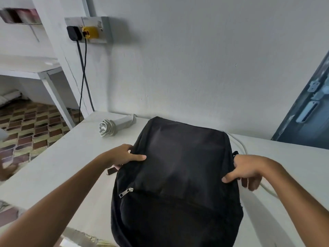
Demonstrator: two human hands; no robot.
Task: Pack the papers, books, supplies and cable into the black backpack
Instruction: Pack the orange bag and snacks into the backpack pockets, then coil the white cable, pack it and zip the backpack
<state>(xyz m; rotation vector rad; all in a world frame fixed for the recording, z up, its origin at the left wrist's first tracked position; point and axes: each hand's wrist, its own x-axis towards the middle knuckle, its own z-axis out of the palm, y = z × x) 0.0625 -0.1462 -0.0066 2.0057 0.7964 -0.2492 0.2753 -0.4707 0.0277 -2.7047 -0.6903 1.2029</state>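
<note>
Both hands (124,155) (249,171) gripping lengthwise backpack (178,175)

A single head-worn wide-angle view looks forward and down from above the near edge of the tabletop (53,168), facing the wall (195,59). It sits close: both forearms reach in from the bottom corners to the backpack (178,175) at centre (straight lines bow toward the edges). Floor (26,125) shows left, a door (306,118) right.
</note>
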